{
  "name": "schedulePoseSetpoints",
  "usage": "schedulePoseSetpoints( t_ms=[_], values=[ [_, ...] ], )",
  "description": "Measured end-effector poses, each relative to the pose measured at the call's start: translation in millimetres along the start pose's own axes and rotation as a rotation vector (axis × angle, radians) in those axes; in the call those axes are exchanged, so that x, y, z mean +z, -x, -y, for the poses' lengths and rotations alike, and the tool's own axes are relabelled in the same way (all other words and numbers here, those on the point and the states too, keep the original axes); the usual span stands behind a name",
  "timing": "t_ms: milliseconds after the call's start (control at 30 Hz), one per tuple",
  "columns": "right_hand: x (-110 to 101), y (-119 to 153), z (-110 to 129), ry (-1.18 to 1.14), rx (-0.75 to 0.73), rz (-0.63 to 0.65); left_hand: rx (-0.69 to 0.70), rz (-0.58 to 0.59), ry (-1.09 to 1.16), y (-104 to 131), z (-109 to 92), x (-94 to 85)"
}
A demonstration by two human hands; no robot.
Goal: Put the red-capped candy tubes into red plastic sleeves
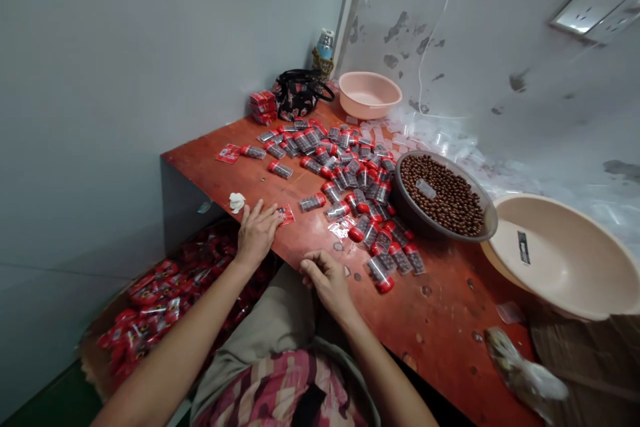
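My left hand [257, 233] lies flat at the near edge of the red table, fingers stretched out, with fingertips on a small red printed label [286, 215]. Close to those fingers is a crumpled white wad [237, 202]. My right hand [326, 280] is at the table edge, its fingers curled and thumb drawn in against them; anything between them is hidden. Beyond both hands spreads a heap of clear little bottles with red caps [350, 177], filled with dark balls. One such bottle [312, 201] lies apart, nearest the label.
A dark bowl of brown balls [445, 197] holds a clear cup [425, 188]. Right of it stands a large beige basin [565, 253]; a pink basin [370, 95] and a floral bag [297, 97] are at the back. Below left, a box holds red packets [165, 300].
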State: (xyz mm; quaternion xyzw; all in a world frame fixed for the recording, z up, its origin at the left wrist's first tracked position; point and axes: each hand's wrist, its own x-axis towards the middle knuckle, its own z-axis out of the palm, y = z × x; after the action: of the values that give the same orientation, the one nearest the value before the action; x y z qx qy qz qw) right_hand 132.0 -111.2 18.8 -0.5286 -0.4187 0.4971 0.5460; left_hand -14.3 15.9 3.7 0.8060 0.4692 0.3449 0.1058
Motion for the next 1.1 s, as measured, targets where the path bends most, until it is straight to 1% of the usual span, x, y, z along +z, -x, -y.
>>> schedulePoseSetpoints(
  t_ms=[133,233,333,433,500,567,600,633,700,733,767,800,867,933,967,1000,1033,1067,1100],
  values=[
    [6,-11,4,0.011,-0.049,0.013,-0.038,-0.024,0.045,-4,0,2.2],
    [12,-21,4,-0.029,-0.081,-0.048,-0.077,-0.080,0.147,-3,-8,0.2],
    [16,-32,4,-0.187,-0.088,-0.139,-0.126,-0.123,0.308,7,-31,-6.3],
    [14,-39,6,-0.335,-0.063,-0.138,-0.181,-0.095,0.509,20,-61,-15.8],
    [7,-39,8,-0.362,-0.053,-0.125,-0.284,-0.063,0.626,26,-75,-22.5],
    [-3,-36,10,-0.354,-0.043,-0.058,-0.454,0.004,0.747,29,-80,-27.8],
    [-10,-34,10,-0.346,-0.033,0.006,-0.532,0.076,0.806,30,-79,-29.4],
    [-16,-32,11,-0.335,-0.020,0.079,-0.587,0.178,0.855,30,-77,-30.3],
    [-27,-27,11,-0.284,0.007,0.199,-0.623,0.408,0.903,28,-74,-29.9],
    [-33,-25,11,-0.237,0.011,0.231,-0.620,0.512,0.903,28,-74,-29.0],
    [-38,-22,11,-0.168,0.000,0.242,-0.621,0.590,0.901,27,-75,-27.9],
    [-43,-19,12,-0.071,-0.028,0.236,-0.628,0.642,0.898,27,-78,-26.5],
    [-56,-11,15,0.196,-0.132,0.176,-0.651,0.673,0.897,29,-85,-23.3],
    [-74,0,21,0.531,-0.274,0.087,-0.678,0.640,0.901,31,-91,-19.2],
    [-85,6,26,0.707,-0.337,0.060,-0.697,0.603,0.909,33,-93,-16.8],
    [-97,12,30,0.885,-0.385,0.067,-0.723,0.561,0.928,35,-94,-14.3],
    [-110,18,34,1.072,-0.411,0.115,-0.759,0.523,0.961,36,-94,-11.8],
    [-122,23,37,1.238,-0.408,0.191,-0.804,0.492,1.007,38,-93,-9.3],
    [-133,28,39,1.364,-0.404,0.249,-0.852,0.466,1.057,38,-92,-6.9]
  ],
)
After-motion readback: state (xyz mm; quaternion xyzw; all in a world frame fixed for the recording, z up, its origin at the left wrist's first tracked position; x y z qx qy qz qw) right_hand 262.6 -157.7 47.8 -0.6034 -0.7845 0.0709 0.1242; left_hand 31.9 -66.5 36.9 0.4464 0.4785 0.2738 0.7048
